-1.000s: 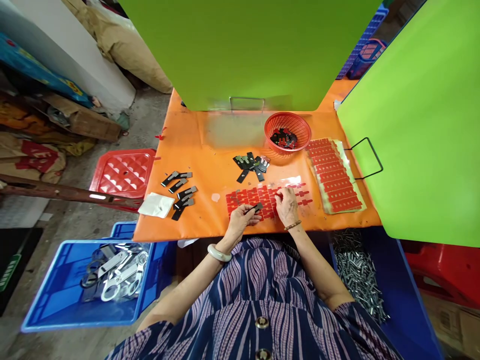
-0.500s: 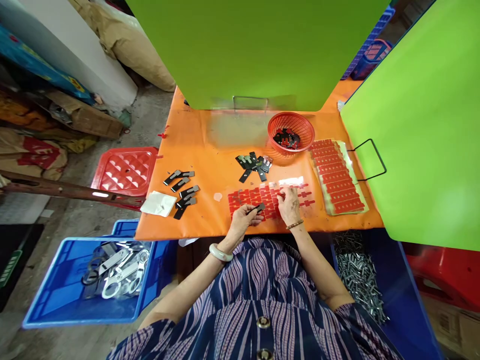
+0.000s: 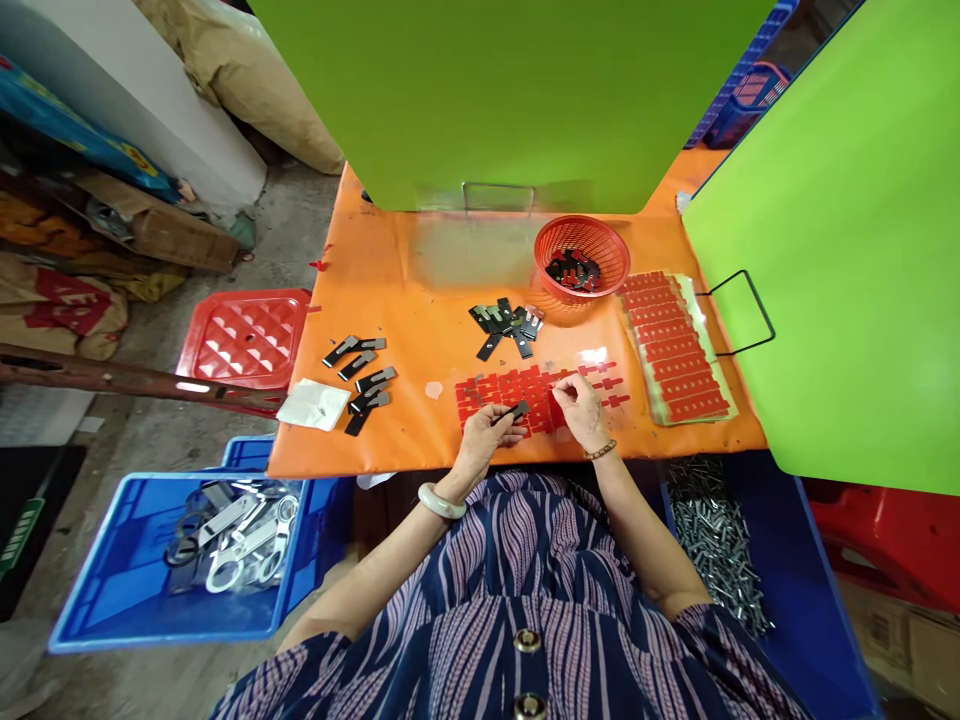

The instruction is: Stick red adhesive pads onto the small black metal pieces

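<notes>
My left hand (image 3: 486,437) is closed on a small black flat piece (image 3: 514,412) with a grey end, held above a sheet of red stickers (image 3: 480,392). Close by on its right, my right hand (image 3: 585,412) has its thumb and finger pinched together over the same sheet; whatever lies between the fingertips is too small to make out. Beyond the hands is a pile of similar black pieces (image 3: 489,345), some with clear or greenish tips. More black pieces with grey ends (image 3: 358,366) lie at the left side of the table.
A red basket (image 3: 619,262) holds black and red pieces. Stacked red sticker sheets (image 3: 679,350) lie at the right. Green boards (image 3: 480,110) with wire handles stand behind and right of the orange table (image 3: 405,440). Blue bins (image 3: 97,600) with metal parts flank me below.
My right hand has drawn back slightly to the right from the red stickers, fingertips still pinched. My left hand keeps the black piece in nearly the same place. The view has shifted slightly.
</notes>
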